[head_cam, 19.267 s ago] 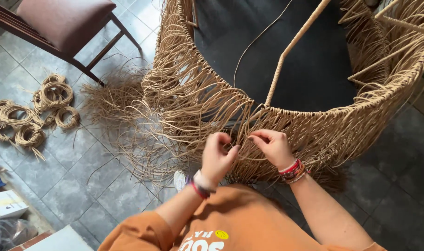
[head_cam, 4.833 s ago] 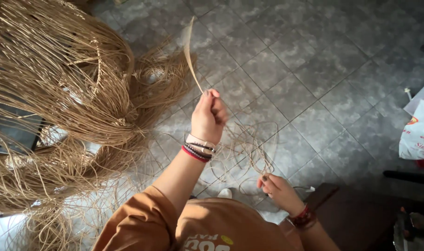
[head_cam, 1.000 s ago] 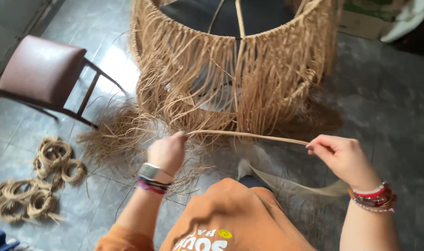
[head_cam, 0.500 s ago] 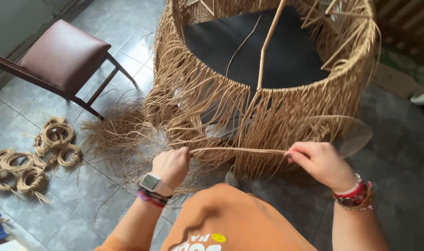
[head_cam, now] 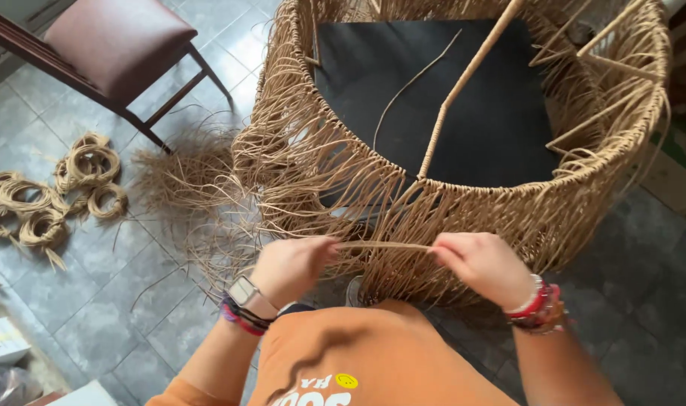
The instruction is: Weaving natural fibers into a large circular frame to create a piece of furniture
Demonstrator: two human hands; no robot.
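Between left hand (head_cam: pixel 292 267) and right hand (head_cam: pixel 482 265): rattan strand (head_cam: pixel 384 246), pinched taut.

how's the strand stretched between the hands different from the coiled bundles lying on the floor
The strand is single and pulled straight between the left hand and right hand; the coiled bundles are many strands wound into loops. The strand is held up in front of the woven frame; the bundles lie untouched on the tiled floor. Both are the same tan fibre.
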